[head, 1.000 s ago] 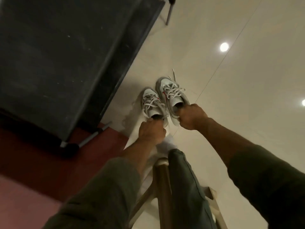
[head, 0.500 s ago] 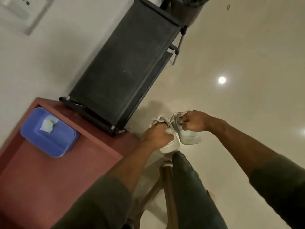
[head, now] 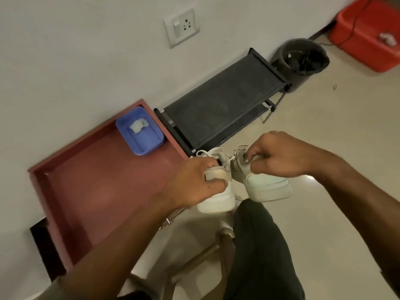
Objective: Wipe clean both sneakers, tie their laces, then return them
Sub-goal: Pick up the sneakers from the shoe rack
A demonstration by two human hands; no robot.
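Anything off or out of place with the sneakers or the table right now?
Nothing stands out. The left hand and right hand each hold a sneaker upright by its collar, laces loose. The blue tub sits squarely on the red table.

Bare red tabletop (head: 104,191) lies open left of the hands; a blue tub (head: 140,132) fills its far corner, a black rack (head: 220,109) flanking it.

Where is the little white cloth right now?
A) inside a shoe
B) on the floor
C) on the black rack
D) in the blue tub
D: the cloth lies in the blue tub on the red table, while the hands hold the shoes.
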